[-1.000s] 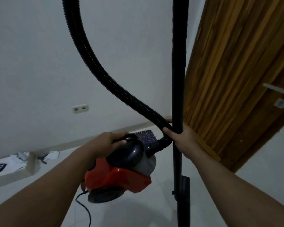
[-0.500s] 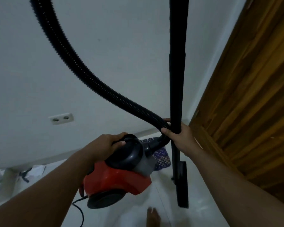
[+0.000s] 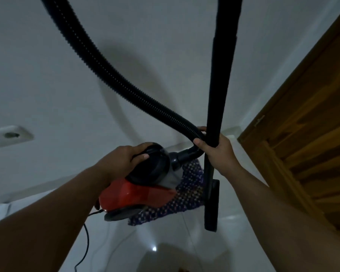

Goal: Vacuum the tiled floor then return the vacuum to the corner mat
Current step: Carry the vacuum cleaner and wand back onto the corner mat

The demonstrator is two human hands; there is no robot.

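A red and black canister vacuum (image 3: 137,195) hangs low over a purple checkered mat (image 3: 190,193) in the room's corner. My left hand (image 3: 124,160) grips its black top handle. My right hand (image 3: 216,152) grips the upright black wand (image 3: 222,75) together with the ribbed black hose (image 3: 114,77), which arcs up and left out of view. The wand's floor head (image 3: 211,209) stands on end at the mat's right edge. Whether the vacuum's wheel touches the mat I cannot tell.
White tiled floor (image 3: 165,250) spreads below. A white wall stands ahead with a double socket (image 3: 6,135) at the left. A wooden door (image 3: 306,134) fills the right side. The black power cord (image 3: 84,240) trails down from the vacuum's rear.
The vacuum has come forward and down over the mat, which shows far more than before. The door has slid to the right of the view. Both hands keep their hold.
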